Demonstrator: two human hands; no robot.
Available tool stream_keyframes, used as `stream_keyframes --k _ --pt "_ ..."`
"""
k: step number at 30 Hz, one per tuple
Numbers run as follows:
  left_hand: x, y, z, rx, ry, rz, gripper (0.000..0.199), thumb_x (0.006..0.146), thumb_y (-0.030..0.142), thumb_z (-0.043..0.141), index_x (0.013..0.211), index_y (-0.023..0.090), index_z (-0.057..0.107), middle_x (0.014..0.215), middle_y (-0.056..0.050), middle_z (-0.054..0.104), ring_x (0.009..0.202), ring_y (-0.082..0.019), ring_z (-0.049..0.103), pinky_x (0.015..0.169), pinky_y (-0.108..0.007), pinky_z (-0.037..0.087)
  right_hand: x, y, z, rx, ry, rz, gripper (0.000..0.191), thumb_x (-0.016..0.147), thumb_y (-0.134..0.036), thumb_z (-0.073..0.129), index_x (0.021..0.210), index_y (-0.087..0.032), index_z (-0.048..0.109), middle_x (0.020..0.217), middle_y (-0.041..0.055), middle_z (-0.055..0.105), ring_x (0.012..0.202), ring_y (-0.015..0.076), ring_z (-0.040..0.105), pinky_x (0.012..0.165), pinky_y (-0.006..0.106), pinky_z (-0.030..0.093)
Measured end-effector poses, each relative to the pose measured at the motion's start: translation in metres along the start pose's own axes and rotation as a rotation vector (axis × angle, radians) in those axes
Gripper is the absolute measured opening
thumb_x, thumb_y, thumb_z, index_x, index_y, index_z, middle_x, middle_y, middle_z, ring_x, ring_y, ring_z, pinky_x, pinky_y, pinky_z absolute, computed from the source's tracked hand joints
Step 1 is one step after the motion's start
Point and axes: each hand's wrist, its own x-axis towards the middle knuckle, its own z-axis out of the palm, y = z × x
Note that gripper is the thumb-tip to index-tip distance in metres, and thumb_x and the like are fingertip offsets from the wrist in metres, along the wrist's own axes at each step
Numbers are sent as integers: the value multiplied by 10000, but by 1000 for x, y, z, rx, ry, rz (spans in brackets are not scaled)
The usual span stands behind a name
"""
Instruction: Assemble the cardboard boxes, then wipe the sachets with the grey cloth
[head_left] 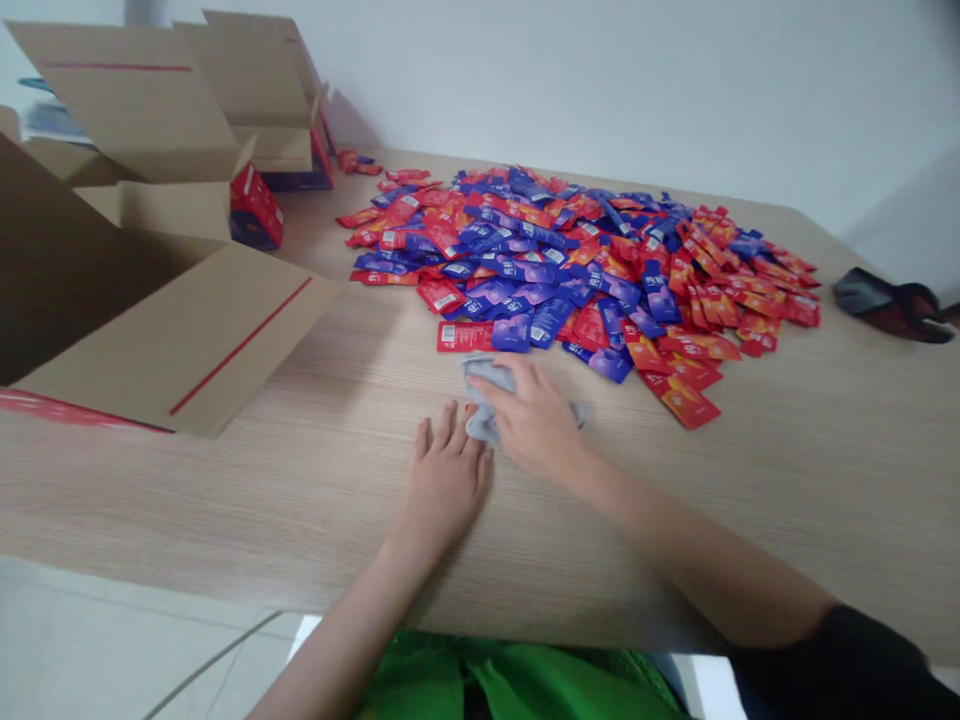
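A pale wall [637, 90] rises behind a light wood-grain table [187, 500], with a tiled floor [82, 640] showing at the near left. On the far left, a large open cardboard box [247, 330] spreads a flap with a red line over the tabletop; behind it stand more open boxes [255, 205] with red and blue printed sides. Right of these, at the near middle, the left hand [448, 480] lies palm down, fingers extended and slightly spread, gripping nothing visible. A grey cloth [484, 370] is just beside its fingertips; whether they touch, I cannot tell. The right hand [536, 415] presses this cloth to the table, fingers bent and closed over it. Beyond the hands, a broad heap of red and blue sachets [517, 270] stretches rightward, its near edge close to the cloth. At the far right lies a dark object [889, 305], blurred.
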Motion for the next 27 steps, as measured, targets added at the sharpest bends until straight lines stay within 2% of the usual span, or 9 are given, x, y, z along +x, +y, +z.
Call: stream_keyframes --k 2,4,9,12,14,17,22,24,27 --pt "-1 2 0 17 -10 -7 476 949 309 394 1399 239 528 1493 -104 482 1465 -328 288 1171 -617 221 9 -10 16 -76 -122 -45 455 964 -317 401 1383 -221 552 1419 124 498 1081 302 497 887 462 414" --pt "-1 1 0 1 -20 -14 490 950 311 389 1421 239 503 1520 -92 442 1464 -327 292 1166 -622 229 3 -4 26 -136 -170 -36 488 985 -360 359 1416 -189 510 1428 136 501 1053 306 491 853 468 400" --pt "0 1 -2 -96 -9 -30 565 958 312 365 1522 305 328 1584 -11 318 1471 -330 271 1166 -635 215 -40 48 23 -214 -77 145 453 982 -287 363 1388 -185 536 1386 159 515 1063 315 489 862 467 402" --pt "0 2 -3 -122 -15 -26 573 955 305 377 1524 319 317 1586 -5 317 1476 -338 254 1167 -646 194 -48 70 13 -144 -73 173 451 969 -213 355 1376 -165 543 1335 170 526 1113 311 488 910 468 419" --pt "0 3 -3 -116 -19 -26 570 957 305 376 1524 317 318 1588 -3 316 1480 -334 242 1170 -641 191 -39 69 7 -85 -38 185 466 957 -165 329 1369 -149 546 1291 171 538 1129 301 491 929 461 426" --pt "0 3 -2 -82 -22 -20 552 969 313 359 1520 292 331 1591 -12 315 1483 -328 236 1175 -629 197 -15 45 6 -42 54 158 481 963 -160 310 1395 -144 521 1309 172 521 1139 290 481 953 449 411" --pt "-1 6 -3 17 -35 -23 501 982 323 349 1461 211 447 1546 -68 411 1481 -319 246 1184 -609 205 -2 3 27 -116 -111 -50 464 972 -255 393 1416 -185 509 1424 148 487 1113 308 463 900 453 367" --pt "-2 7 -4 44 -17 -23 511 995 327 315 1485 217 405 1565 -36 380 1479 -304 257 1184 -597 224 -14 13 31 -167 -133 -20 473 952 -220 417 1414 -182 513 1425 149 495 1108 312 460 890 455 357" --pt "-2 8 -5 75 -16 -29 531 1004 340 282 1526 247 315 1595 11 306 1477 -293 261 1175 -589 256 -38 53 27 -222 -85 107 506 902 -141 438 1398 -182 530 1398 152 508 1099 315 469 882 453 372"
